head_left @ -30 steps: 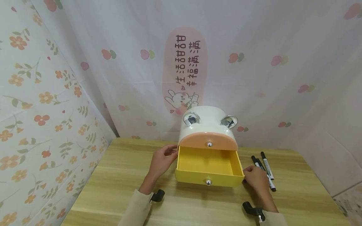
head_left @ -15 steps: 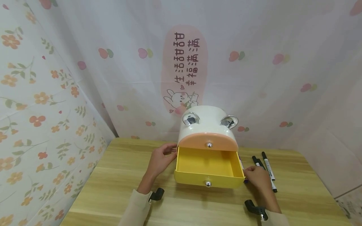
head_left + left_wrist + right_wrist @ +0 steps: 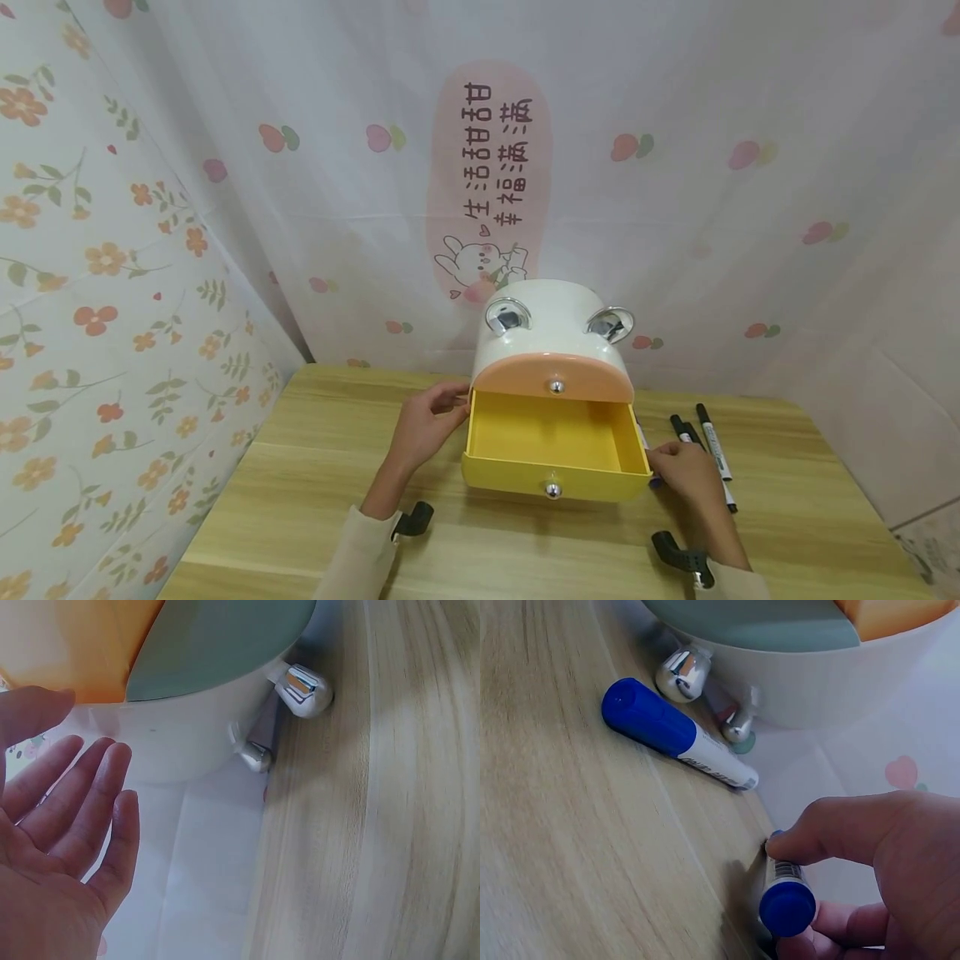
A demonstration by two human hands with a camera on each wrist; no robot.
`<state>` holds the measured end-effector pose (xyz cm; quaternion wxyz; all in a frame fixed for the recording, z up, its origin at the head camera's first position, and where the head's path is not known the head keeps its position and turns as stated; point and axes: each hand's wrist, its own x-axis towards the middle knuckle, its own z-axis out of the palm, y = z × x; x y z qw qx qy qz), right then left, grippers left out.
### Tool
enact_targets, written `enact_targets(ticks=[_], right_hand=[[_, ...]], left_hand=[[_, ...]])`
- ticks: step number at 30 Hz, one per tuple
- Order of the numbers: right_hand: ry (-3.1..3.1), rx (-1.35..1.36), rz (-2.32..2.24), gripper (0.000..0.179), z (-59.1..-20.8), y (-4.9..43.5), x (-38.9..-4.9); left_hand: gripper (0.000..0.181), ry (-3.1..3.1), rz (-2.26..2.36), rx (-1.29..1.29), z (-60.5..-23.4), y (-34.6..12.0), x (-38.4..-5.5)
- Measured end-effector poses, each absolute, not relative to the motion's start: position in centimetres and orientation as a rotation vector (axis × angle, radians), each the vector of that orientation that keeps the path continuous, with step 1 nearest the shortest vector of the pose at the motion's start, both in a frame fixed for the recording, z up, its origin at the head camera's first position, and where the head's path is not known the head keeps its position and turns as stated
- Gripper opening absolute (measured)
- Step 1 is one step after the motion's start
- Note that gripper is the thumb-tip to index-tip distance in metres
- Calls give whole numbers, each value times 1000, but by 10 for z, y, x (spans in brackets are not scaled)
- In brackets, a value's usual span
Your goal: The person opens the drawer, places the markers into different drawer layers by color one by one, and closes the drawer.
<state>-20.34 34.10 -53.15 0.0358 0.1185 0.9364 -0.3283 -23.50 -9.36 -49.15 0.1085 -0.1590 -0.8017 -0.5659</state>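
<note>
Behind, printed curtain (image 3: 675, 250); drawer unit (image 3: 551, 321) on wood-grain table (image 3: 322, 475).

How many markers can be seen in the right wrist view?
2: the held marker, pinched in the right hand, and the loose marker, lying on the table near the box. Others may be hidden behind the hand.

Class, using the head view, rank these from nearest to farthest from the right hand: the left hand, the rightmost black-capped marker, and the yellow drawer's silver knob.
From the right hand:
1. Rightmost black-capped marker: just beyond, on its right.
2. Silver knob: to its left, on the yellow drawer.
3. Left hand: farthest left, past the drawer.
</note>
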Motion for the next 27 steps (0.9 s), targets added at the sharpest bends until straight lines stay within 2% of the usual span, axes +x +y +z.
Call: enact_targets(ticks=[12,27], right_hand=[[2883,382,-1076,45,-524,347,-198],[2893,366,-1093,58,-491,352,-188]], left_hand=[[24,-2369,-1666,-445,-491,-92,-231],[24,-2372,-1647,-449,-491,-91,-230]])
